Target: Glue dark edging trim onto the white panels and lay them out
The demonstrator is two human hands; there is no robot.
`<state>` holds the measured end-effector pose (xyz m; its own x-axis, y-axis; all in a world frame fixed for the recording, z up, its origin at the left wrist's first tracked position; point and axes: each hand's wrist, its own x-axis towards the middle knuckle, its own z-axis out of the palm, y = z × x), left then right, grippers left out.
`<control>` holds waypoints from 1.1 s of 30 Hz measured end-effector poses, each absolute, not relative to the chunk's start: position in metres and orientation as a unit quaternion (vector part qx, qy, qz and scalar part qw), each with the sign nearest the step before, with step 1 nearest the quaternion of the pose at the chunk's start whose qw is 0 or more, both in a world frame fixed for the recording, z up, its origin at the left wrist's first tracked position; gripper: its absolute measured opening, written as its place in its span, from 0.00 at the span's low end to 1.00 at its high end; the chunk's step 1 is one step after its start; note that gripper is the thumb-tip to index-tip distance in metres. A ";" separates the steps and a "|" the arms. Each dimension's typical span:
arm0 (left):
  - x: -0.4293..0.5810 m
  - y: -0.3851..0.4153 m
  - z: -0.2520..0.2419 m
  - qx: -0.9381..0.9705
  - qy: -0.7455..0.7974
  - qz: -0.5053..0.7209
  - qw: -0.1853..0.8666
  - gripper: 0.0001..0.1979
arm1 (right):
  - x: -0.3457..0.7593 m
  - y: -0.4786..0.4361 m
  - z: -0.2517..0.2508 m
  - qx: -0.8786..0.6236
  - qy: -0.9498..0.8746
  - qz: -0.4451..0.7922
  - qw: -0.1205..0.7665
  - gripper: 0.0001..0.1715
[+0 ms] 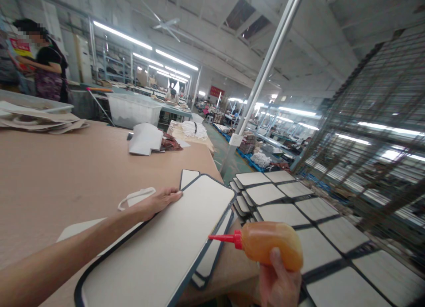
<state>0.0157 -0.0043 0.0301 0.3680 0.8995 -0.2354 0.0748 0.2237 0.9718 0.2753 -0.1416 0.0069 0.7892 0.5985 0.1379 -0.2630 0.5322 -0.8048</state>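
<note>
My left hand lies flat with fingers stretched out on the far left edge of a large white panel with a dark border, which rests on a stack of similar panels on the brown table. My right hand grips an orange squeeze bottle with a red nozzle. The nozzle points left, just off the panel's right edge. A small white strip piece lies beside my left hand.
Several white bordered panels are laid out on a rack to the right. A wire shelving rack stands further right. A slanted metal pole rises behind the table. White sheets and a plastic bin sit at the back. A person stands far left.
</note>
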 end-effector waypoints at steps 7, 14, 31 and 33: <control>0.025 0.003 0.028 0.501 0.456 0.345 0.650 0.27 | 0.273 -0.147 0.013 -0.396 -0.190 0.263 0.859 0.23; 0.031 0.015 0.021 0.493 0.460 0.358 0.646 0.25 | 0.273 -0.153 0.013 -0.404 -0.201 0.260 0.854 0.26; 0.043 0.024 0.033 0.487 0.458 0.382 0.638 0.19 | 0.279 -0.170 0.003 -0.420 -0.242 0.253 0.837 0.28; 0.044 0.025 0.034 0.485 0.459 0.385 0.637 0.19 | 0.283 -0.173 0.000 -0.416 -0.262 0.260 0.831 0.30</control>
